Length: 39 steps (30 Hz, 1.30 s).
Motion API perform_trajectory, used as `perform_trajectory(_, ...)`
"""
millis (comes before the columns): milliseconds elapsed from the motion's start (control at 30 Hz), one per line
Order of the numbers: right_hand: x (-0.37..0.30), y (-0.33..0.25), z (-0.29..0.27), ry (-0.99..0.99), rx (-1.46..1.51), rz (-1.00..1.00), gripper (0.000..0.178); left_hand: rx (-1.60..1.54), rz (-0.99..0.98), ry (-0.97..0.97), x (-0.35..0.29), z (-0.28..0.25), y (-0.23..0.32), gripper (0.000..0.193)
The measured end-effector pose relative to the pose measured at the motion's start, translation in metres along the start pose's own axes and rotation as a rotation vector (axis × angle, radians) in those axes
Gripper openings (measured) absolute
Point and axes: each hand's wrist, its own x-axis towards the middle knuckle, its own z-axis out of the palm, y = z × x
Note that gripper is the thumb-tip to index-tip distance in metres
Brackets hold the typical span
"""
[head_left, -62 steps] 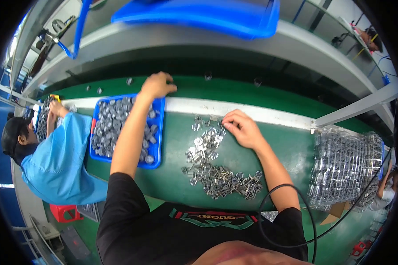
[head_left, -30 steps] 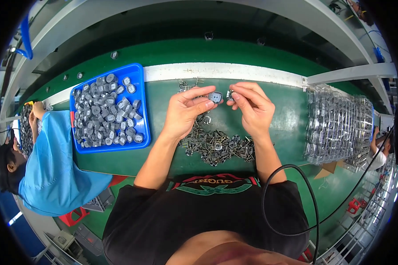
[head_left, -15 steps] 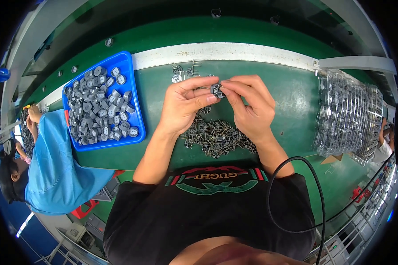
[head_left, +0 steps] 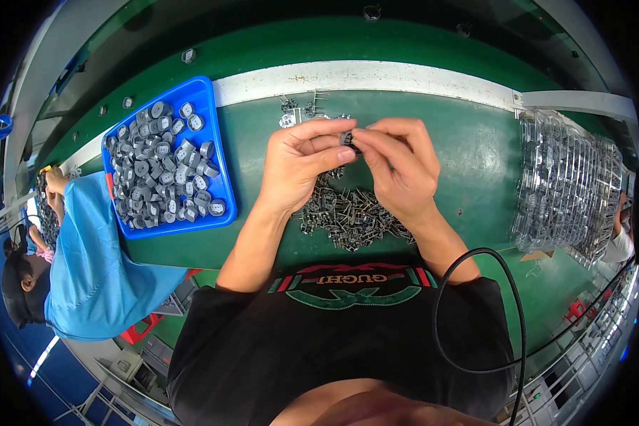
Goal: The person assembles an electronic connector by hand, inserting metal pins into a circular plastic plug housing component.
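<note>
A small round grey plastic part (head_left: pixel 346 138) is held up between my two hands over the green table (head_left: pixel 461 163). My left hand (head_left: pixel 298 160) pinches it from the left with thumb and fingers. From the other side, the fingertips of my right hand (head_left: pixel 403 160) press together at its edge; whether a smaller piece sits in them is hidden. Below the hands lies a heap of small dark components with metal pins (head_left: pixel 351 219). More pinned pieces (head_left: pixel 298 110) lie beyond my left hand.
At left, a blue tray (head_left: pixel 228 186) holds many grey round parts (head_left: pixel 165 167). Stacked clear plastic trays (head_left: pixel 564 184) stand at right. A white rail (head_left: pixel 397 74) borders the green conveyor (head_left: pixel 277 53), which carries scattered parts. A black cable (head_left: pixel 522 319) loops by my right arm; a co-worker in blue (head_left: pixel 96 263) sits left.
The grey part has turned between my fingers, so its dark inner face shows less now. Both hands stay in nearly the same place. Parts on the conveyor have shifted slightly right.
</note>
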Motion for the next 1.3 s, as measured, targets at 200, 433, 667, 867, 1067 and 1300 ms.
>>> perform_trajectory(200,0.008,0.002,-0.009,-0.239,0.105,0.129,0.024,0.225,-0.037,0.135,0.003,-0.005,0.008,0.031)
perform_trajectory(433,0.033,0.03,-0.028,-0.499,-0.034,0.274,0.018,0.345,-0.018,0.223,0.019,-0.016,0.039,0.029)
perform_trajectory(667,0.047,0.064,0.008,-0.513,-0.032,0.083,0.022,0.176,-0.077,0.218,0.043,-0.015,0.046,0.03)
perform_trajectory(867,0.057,0.067,0.023,-0.765,-0.189,0.082,0.017,0.368,-0.041,0.292,0.079,-0.013,0.056,0.028)
perform_trajectory(1067,0.044,0.082,0.008,-0.671,-0.17,0.06,0.015,1.147,0.195,0.479,0.152,-0.054,0.051,0.021)
perform_trajectory(1300,0.014,0.064,-0.03,-0.515,0.014,0.271,0.023,1.306,0.242,0.637,0.195,-0.085,0.052,0.019)
